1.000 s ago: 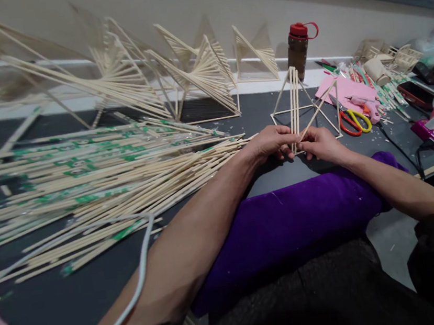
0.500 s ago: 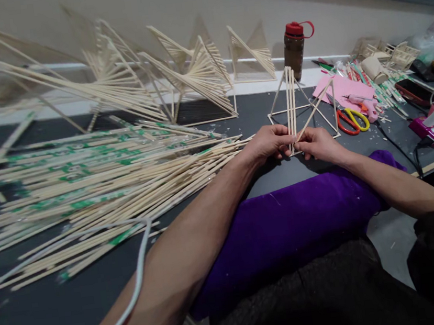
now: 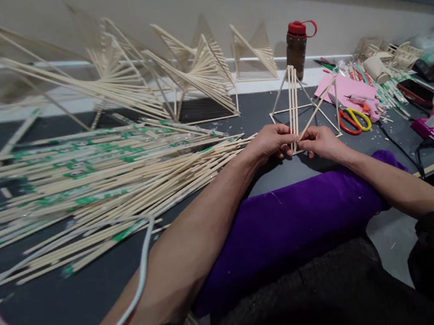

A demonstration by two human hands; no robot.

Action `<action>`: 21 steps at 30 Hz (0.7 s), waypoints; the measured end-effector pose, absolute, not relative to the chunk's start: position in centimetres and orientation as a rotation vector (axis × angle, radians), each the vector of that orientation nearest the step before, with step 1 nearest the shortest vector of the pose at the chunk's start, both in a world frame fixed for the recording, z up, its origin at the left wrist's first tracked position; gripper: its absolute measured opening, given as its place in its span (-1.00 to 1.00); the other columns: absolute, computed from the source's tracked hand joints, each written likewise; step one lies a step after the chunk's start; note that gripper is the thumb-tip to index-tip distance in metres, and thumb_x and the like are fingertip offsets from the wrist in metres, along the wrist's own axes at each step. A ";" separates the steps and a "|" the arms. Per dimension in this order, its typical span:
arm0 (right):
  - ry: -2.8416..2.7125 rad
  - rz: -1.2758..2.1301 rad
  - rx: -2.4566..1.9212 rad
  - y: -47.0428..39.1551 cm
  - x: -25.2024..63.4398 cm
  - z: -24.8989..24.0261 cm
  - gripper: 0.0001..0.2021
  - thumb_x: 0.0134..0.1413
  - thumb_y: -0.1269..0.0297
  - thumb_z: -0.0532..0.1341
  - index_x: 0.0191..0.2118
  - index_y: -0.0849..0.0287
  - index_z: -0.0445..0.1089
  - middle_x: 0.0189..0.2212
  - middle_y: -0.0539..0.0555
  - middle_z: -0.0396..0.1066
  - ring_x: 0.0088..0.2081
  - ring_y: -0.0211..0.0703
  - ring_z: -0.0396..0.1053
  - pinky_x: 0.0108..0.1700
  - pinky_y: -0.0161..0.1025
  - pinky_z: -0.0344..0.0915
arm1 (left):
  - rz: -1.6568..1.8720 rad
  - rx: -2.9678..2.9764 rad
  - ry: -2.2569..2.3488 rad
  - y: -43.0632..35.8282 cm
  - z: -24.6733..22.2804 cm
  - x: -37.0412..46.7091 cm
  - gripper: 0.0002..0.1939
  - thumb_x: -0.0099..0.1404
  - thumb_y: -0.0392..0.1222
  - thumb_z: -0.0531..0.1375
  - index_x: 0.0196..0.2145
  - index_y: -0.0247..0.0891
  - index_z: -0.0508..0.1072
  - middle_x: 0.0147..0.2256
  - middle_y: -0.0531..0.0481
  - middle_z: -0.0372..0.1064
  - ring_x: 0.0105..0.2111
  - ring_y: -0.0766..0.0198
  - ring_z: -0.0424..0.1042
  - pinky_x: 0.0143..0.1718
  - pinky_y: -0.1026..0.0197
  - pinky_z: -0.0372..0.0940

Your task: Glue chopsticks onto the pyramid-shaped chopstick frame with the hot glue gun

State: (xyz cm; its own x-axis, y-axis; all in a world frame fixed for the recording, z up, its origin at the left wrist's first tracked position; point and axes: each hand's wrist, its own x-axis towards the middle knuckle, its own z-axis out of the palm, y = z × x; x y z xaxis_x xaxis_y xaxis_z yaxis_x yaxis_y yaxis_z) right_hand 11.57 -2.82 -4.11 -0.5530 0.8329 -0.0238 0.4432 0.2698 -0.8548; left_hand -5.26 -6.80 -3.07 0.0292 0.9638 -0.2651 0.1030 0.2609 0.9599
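A small frame of thin wooden sticks (image 3: 293, 105) stands on the dark table, with several near-upright sticks side by side and slanting ones at the right. My left hand (image 3: 273, 141) pinches the lower ends of the upright sticks from the left. Close beside it, my right hand (image 3: 319, 143) has its fingers closed at the bottom of a slanting stick (image 3: 316, 106). The fingertips of both hands nearly meet at the frame's near corner and partly cover it.
Loose and wrapped sticks (image 3: 124, 179) cover the left of the table. Twisted stick models (image 3: 194, 75) line the wall. Behind the frame is a bottle (image 3: 296, 50); to its right lie scissors (image 3: 355, 120), a glue gun (image 3: 370, 106) and pink paper (image 3: 344, 89). A white cable (image 3: 144, 261) crosses my left forearm.
The whole view has shifted slightly, so things appear a little further right. Both hands keep their hold at the frame's near corner.
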 end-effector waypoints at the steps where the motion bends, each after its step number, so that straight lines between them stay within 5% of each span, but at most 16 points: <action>1: -2.125 1.186 -1.149 -2.8 11.6 -4.2 -0.93 0.00 0.34 0.24 -0.40 0.22 0.39 -0.57 -0.05 0.36 -0.62 -0.36 0.29 -0.51 -0.36 0.18 | 0.931 1.098 1.366 -6.8 -3.1 -5.3 -0.86 0.17 -0.29 0.33 -0.44 -0.30 0.41 -0.57 0.04 0.38 -0.66 0.41 0.37 -0.70 0.39 0.04; 21: -2.063 1.314 -1.182 -2.9 11.5 -3.6 -0.93 -0.03 0.42 0.18 -0.45 0.24 0.40 -0.55 -0.02 0.41 -0.63 -0.37 0.29 -0.54 -0.38 0.13 | 0.923 1.086 1.377 -6.8 -3.1 -5.2 -0.86 0.19 -0.29 0.32 -0.45 -0.30 0.41 -0.61 0.07 0.35 -0.66 0.41 0.36 -0.69 0.38 0.03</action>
State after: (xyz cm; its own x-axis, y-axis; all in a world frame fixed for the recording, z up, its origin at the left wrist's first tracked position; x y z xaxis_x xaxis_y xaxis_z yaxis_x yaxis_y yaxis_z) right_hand 11.49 -2.94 -3.61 -0.5492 0.8310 -0.0888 0.4317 0.1911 -0.8815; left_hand -5.21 -6.82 -3.09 0.0202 0.9599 -0.2798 0.1059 0.2762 0.9553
